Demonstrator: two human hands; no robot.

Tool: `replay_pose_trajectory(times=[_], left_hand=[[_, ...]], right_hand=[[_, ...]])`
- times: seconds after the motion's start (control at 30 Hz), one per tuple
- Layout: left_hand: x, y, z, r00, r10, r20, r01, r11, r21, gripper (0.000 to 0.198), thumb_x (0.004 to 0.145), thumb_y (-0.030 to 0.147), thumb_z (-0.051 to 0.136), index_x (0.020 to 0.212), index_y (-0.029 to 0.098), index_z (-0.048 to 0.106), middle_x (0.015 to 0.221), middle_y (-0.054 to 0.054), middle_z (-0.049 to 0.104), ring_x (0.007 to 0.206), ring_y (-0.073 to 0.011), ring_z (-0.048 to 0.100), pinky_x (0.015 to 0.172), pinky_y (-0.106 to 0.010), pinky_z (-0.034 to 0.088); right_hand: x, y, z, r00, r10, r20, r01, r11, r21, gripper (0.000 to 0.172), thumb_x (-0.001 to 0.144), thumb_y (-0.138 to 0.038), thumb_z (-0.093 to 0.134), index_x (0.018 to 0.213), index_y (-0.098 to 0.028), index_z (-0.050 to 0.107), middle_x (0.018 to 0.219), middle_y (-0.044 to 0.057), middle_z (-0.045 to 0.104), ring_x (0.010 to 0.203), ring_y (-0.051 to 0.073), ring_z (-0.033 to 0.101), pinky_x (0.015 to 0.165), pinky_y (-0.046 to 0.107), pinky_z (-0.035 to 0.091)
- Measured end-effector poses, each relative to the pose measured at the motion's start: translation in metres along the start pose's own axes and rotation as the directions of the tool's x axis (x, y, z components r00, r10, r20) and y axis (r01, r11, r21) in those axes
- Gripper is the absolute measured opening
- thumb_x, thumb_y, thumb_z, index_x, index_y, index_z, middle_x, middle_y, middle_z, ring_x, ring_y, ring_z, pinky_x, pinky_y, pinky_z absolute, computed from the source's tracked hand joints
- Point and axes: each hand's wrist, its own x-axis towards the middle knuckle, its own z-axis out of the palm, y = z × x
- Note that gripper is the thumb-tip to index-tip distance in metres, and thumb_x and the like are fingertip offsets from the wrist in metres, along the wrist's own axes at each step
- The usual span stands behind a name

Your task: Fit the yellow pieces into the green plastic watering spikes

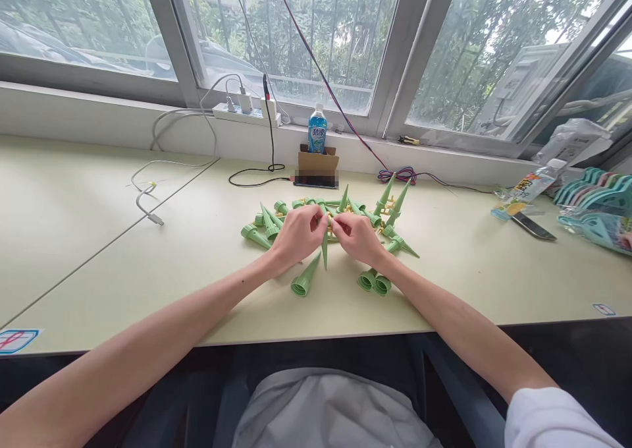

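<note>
Bright, even daylight from the windows, soft shadows, sharp focus, strong wide-angle bending at the edges.

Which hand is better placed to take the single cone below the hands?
Left hand, probably: the cone lies just below it, nothing between. Right hand is farther, above the cone pair. Both grips hold one spike.

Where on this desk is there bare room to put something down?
Bare table lies left of the white cable and between that cable and the green cones. Another open patch sits between the cones and the phone. Crowded around the left hand and right hand, and by the packets.
</note>
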Motion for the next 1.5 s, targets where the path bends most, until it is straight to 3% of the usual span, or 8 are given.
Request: replay_pose_trajectory(times=[1.2,1.5], left_hand=[[0.0012,0.0015,0.0000,0.999,0.027,0.022,-0.028,1.000,0.010,0.028,0.090,0.026,0.052,0.063,0.019,0.044,0.061,0.000,0.054,0.056,-0.0138,0.045,0.061,-0.029,0.037],[0.0000,-0.0013,0.0026,0.995,0.031,0.091,-0.035,0.999,0.038,0.021,0.088,0.023,0.051,0.067,0.019,0.049,0.064,-0.001,0.057,0.060,-0.0154,0.048,0.063,-0.030,0.038]], right_hand=[[-0.0007,0.0021,-0.0005,1.000,0.012,0.017,-0.012,1.000,-0.001,0.033,0.093,-0.025,0.045,0.061,-0.019,0.042,0.058,-0.002,0.040,0.055,0.012,0.034,0.056,0.027,0.029],[-0.0017,0.0039,-0.0002,0.996,0.008,0.089,-0.008,1.000,0.000,0.030,0.091,-0.022,0.045,0.061,-0.020,0.042,0.057,-0.002,0.043,0.055,0.012,0.036,0.055,0.027,0.029]])
